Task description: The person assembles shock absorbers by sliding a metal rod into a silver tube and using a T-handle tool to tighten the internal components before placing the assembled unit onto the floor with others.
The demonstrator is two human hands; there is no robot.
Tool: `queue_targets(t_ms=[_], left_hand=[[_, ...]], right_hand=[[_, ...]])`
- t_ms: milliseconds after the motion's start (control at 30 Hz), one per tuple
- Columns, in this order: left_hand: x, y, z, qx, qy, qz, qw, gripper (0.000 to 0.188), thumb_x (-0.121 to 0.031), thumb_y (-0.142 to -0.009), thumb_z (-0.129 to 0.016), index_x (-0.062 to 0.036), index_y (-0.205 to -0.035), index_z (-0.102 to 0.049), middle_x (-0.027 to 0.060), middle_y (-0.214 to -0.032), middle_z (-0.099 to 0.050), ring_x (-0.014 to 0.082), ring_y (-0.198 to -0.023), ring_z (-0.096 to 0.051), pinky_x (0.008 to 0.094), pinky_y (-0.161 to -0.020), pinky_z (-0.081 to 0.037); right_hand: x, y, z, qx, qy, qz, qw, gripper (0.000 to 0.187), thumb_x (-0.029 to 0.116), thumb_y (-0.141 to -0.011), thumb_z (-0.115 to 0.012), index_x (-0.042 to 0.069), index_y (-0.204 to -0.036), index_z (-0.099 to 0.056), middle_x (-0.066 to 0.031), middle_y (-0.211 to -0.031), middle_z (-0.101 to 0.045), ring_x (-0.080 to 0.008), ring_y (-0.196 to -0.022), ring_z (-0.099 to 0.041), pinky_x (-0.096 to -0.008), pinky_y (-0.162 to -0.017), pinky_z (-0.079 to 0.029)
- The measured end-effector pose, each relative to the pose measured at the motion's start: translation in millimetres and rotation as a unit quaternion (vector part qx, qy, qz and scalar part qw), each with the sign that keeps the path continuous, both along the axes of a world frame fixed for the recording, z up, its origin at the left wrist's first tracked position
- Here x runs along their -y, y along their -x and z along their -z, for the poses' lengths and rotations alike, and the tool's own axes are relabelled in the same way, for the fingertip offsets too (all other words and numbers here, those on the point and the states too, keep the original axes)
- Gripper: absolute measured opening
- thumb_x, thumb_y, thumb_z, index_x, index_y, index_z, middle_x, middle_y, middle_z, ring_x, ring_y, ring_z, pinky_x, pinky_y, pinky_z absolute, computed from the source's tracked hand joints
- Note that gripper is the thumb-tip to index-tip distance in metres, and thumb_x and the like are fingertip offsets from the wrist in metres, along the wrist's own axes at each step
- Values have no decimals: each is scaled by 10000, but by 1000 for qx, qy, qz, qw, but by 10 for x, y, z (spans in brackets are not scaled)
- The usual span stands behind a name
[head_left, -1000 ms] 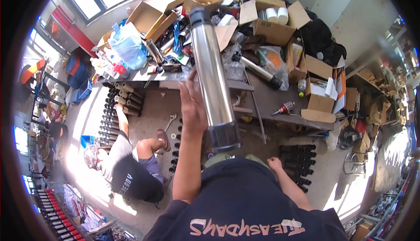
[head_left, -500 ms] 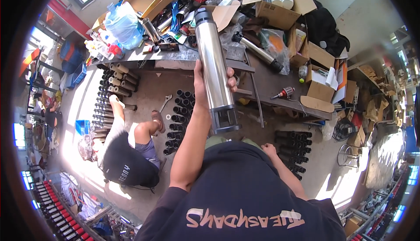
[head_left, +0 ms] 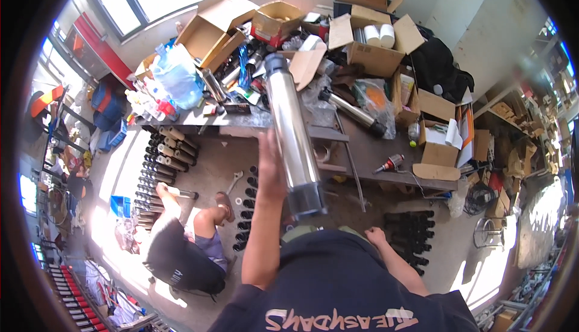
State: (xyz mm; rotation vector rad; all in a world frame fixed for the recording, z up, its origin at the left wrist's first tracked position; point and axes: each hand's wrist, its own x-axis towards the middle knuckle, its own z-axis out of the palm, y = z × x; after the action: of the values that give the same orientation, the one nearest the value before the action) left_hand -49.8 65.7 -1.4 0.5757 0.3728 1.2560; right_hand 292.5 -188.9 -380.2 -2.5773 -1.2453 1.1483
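Cylinder (head_left: 291, 130), one, shiny silver with a black fitting at each end, in mid-picture before the near edge of the surface (head_left: 381, 146). Long axis steep: far end toward a point between eleven and twelve o'clock, near end between five and six, toward the wearer's dark shirt (head_left: 356, 278).

Close along its nine o'clock side, the left hand (head_left: 271, 169), one, raised and motion-blurred; grip, mere touch or slight gap impossible to tell. Just before five o'clock, the right hand (head_left: 375, 237), one, low and narrowly curled; contents impossible to tell.

On the surface, at two o'clock, one second silver tube (head_left: 354, 110) with black ends, pointing from ten to four. Between three and four, one red-handled tool (head_left: 393, 162). Between one and two, one open cardboard box (head_left: 375, 59) with two white rolls (head_left: 379, 35). At ten, one pale blue plastic bag (head_left: 178, 82).

On the floor, at eight o'clock, one wrench (head_left: 233, 182). Between four and five, rows of black fittings (head_left: 411, 235), too dark for a sure count. Between seven and eight, one seated co-worker (head_left: 190, 265), one arm toward stacked tubes (head_left: 167, 157) between eight and nine.
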Motion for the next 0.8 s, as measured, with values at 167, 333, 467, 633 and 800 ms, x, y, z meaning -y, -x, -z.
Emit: queue_targets(t_ms=[167,333,467,633,800], left_hand=[[-201,-26,478,216,77,149,962,649,-632,-998,-406,-45,-1264,-487,175,-1016,-555,297,-839,-571,435,-716,-556],[-54,-50,629,217,98,120,964,646,-619,-1004,-396,-41,-1284,-467,189,-1023,-559,294,-797,-577,446,-684,-563],[-66,2,599,134,140,101,976,675,-637,-993,-402,-52,-1330,-412,190,-1000,-574,308,-776,-600,460,-675,-572],[8,-11,268,106,155,72,980,715,-664,-1003,-319,6,-1182,-491,160,-901,-596,303,-738,-651,444,-641,-590],[-14,75,242,-25,177,56,982,745,-662,-1016,-261,-3,-1312,-440,209,-973,-618,354,-778,-665,502,-652,-602]], right_hand=[[-25,25,-158,-7,-1,22,1000,400,413,-837,-654,72,-1024,-747,-202,-1031,-726,-367,-1031,-684,-426,-916,-529],[71,-11,-115,-17,14,23,1000,393,411,-843,-666,66,-1012,-750,-188,-1004,-735,-338,-999,-699,-400,-884,-534],[179,-47,-103,-22,54,27,998,403,411,-834,-669,58,-1012,-748,-190,-1012,-733,-328,-1010,-698,-398,-890,-531],[136,-63,-75,-9,38,34,999,405,405,-831,-665,62,-1028,-750,-197,-1052,-726,-339,-1054,-682,-405,-927,-524],[-73,-105,-143,1,19,29,999,395,399,-837,-662,63,-1026,-748,-197,-1035,-728,-342,-1045,-687,-419,-910,-531]])
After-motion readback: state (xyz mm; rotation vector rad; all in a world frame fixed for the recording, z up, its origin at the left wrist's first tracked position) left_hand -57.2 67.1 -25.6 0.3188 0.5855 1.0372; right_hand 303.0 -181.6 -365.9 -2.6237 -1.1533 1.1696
